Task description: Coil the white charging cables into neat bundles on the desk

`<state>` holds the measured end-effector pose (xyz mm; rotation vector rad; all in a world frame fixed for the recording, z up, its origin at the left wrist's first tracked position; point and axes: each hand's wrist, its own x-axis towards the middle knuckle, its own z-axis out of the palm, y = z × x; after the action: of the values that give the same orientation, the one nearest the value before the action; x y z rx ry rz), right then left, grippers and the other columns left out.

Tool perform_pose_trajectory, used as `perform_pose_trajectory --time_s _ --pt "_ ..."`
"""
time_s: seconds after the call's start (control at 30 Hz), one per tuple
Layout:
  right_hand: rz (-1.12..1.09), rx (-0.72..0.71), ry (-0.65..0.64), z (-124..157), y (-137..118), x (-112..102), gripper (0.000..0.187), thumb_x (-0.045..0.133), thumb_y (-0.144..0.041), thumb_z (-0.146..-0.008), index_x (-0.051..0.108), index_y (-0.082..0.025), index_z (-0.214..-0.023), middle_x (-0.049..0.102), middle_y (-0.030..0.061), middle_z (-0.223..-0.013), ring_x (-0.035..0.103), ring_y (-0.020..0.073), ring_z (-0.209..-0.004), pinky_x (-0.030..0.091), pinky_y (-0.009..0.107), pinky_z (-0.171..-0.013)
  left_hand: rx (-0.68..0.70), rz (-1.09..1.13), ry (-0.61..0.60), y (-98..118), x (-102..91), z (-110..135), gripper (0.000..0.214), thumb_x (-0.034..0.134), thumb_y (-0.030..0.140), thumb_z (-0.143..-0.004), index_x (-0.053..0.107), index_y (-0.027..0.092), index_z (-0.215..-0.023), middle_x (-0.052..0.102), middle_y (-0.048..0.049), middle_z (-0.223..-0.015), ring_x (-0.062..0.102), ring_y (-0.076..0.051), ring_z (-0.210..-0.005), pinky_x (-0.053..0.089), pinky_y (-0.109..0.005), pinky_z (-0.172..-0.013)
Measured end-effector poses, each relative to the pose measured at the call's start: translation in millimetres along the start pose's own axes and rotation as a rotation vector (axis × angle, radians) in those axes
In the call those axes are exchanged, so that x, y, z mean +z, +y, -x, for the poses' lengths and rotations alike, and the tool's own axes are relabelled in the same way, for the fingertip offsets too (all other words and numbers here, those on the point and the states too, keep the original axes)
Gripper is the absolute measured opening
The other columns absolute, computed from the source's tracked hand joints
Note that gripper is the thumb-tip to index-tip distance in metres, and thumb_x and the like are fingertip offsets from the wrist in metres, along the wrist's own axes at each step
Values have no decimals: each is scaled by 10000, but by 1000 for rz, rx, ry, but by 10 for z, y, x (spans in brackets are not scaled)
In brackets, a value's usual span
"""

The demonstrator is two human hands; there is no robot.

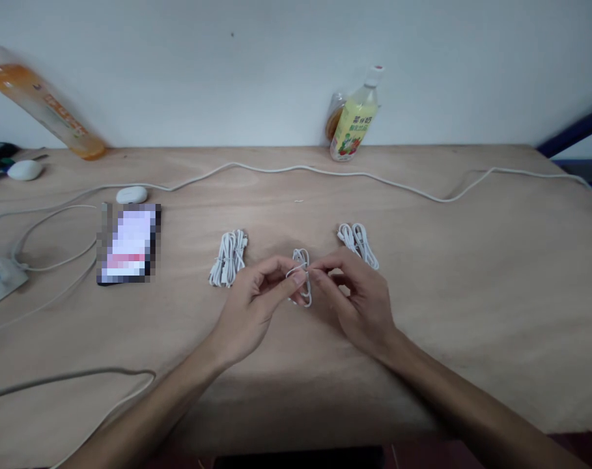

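Between my two hands is a small coiled white cable (pixel 301 256), raised a little over the wooden table. My left hand (pixel 256 296) pinches the coil between thumb and fingers. Against its middle my right hand (pixel 357 296) presses thumb and forefinger together; whether they grip a tie or a cable end is too small to make out. Several bundled white cables (pixel 228 258) lie just beyond my left hand. Another white cable bundle (pixel 358 245) rests behind my right hand, partly covered by it.
A phone (pixel 128 244) and a white earbud case (pixel 131 195) lie at the left, near a power strip (pixel 0 283). One long white cord (pixel 296 168) crosses the table (pixel 471 293). Along the wall stand an orange drink bottle (pixel 56 111) and a yellow drink bottle (pixel 357 120).
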<state>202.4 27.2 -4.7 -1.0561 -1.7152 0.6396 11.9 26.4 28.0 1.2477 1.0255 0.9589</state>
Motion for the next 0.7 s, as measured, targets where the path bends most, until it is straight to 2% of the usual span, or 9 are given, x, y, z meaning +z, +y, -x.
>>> perform_pose_trajectory --time_s 0.1,0.2,0.43,0.7 --pt "-126 101 -94 -56 11 -49 99 698 -202 -1033 750 -240 -958 711 -5 -847 630 128 -665 523 238 -540 11 -35 -35 7 -20 -10 197 704 301 -1012 772 210 -852 737 -18 -744 718 -183 -755 602 -304 -783" --pt "-167 136 -144 -97 30 -89 85 714 -234 -1022 765 -242 -955 709 -9 -823 624 126 -654 495 221 -503 10 -54 -26 -8 -25 -15 204 701 299 -1017 764 209 -845 758 -24 -746 733 -185 -763 605 -307 -793" --pt "-15 19 -46 -90 39 -99 104 710 -208 -1015 767 -243 -934 719 -9 -780 616 129 -635 495 235 -514 -57 53 75 -73 19 -8 95 811 295 -919 794 205 -944 820 -37 -821 785 -199 -779 660 -336 -799" --pt "-21 -10 -33 -53 26 -42 85 710 -176 -1025 752 -239 -986 718 -16 -808 623 120 -633 508 224 -515 -57 80 100 -76 38 -10 81 818 274 -909 810 201 -874 805 -19 -759 761 -167 -735 645 -286 -757"
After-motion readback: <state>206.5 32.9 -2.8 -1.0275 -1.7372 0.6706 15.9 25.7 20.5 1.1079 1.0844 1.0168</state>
